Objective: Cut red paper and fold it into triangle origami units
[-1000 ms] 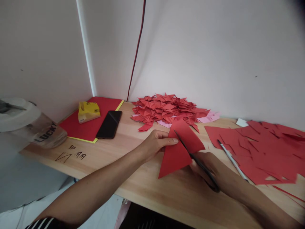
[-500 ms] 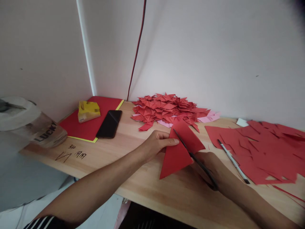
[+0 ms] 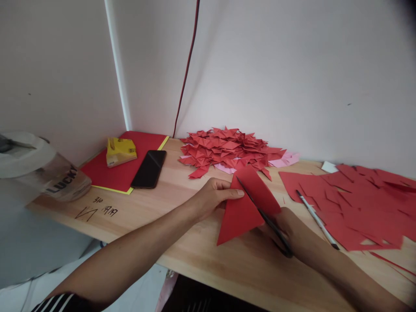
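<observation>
My left hand (image 3: 216, 195) pinches a sheet of red paper (image 3: 238, 219) between thumb and fingers, above the wooden table (image 3: 182, 242). Wrapped round the handles of dark scissors (image 3: 280, 242) is my right hand (image 3: 286, 225), partly hidden behind the paper and the handle. The scissor blades lie in a long slit that splits the paper into two flaps, one on the left and one on the right. Behind the hands rises a heap of folded red paper pieces (image 3: 227, 145).
Flat red paper pieces (image 3: 364, 208) spread at the right, with a pen (image 3: 316, 219) on them. Toward the left are a black phone (image 3: 148, 170), a yellow packet (image 3: 121, 151) on red sheets (image 3: 110, 180), and a lidded clear cup (image 3: 65, 177). A cable (image 3: 188, 65) hangs along the wall.
The paper's right flap has swung slightly, and its corner now covers part of my right hand. My right hand and the scissor handles have shifted a little left; my left hand stays in place.
</observation>
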A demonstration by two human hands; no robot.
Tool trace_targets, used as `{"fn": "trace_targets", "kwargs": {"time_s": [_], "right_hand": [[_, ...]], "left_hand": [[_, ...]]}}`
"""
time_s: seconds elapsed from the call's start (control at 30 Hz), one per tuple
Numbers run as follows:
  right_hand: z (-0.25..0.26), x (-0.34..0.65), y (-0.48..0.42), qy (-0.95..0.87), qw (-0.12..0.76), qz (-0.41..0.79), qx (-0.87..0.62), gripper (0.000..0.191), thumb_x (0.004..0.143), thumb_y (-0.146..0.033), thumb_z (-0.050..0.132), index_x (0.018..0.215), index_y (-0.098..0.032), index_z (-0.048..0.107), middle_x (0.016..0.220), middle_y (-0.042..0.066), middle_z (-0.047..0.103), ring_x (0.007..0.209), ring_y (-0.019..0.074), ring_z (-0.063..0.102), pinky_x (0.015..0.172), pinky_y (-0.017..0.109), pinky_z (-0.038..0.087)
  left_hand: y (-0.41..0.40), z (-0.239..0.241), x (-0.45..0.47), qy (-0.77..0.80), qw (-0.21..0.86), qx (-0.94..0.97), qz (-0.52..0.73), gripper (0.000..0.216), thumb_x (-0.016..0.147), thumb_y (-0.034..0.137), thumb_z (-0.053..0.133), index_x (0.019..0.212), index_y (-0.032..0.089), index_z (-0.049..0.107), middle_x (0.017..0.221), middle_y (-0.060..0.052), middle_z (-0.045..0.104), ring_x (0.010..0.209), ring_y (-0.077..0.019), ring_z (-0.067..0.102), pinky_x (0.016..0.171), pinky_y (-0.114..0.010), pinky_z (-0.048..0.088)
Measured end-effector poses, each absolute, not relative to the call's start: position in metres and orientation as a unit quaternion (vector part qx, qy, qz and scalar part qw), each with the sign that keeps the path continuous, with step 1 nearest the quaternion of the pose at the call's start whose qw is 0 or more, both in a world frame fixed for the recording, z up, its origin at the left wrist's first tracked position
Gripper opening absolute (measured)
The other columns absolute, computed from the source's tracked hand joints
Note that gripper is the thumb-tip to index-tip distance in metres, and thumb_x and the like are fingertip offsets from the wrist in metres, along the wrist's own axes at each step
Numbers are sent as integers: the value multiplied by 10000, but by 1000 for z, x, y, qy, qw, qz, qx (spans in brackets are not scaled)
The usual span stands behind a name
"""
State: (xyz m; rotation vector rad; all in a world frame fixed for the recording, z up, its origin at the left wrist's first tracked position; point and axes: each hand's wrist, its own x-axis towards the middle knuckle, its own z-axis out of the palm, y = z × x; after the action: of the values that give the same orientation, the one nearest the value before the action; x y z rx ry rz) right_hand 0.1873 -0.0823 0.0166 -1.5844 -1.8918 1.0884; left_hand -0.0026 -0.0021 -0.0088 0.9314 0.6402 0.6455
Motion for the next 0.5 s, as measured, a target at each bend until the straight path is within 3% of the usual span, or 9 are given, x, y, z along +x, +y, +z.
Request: {"fn": "trace_targets", "kwargs": {"time_s": [0.33,0.5], "right_hand": [[23,187,-84,-684,226,374,-584,433,816,-557,558,576,-210,460,526,26,536,507,174,497,450,268,365],[25,183,-83,-678,238,376,-586,420,828,-541,530,578,-210,464,537,34,545,513,175,494,463,273,380]], "left_hand": [[-9,-8,1,296,804,442,267,299,595,366,838,693,103,733,708,-64,703,610,-116,615,627,-229,458],[-10,-6,1,299,802,449,257,318,587,375,837,715,102,736,741,-77,713,647,-144,635,654,-255,459]]}}
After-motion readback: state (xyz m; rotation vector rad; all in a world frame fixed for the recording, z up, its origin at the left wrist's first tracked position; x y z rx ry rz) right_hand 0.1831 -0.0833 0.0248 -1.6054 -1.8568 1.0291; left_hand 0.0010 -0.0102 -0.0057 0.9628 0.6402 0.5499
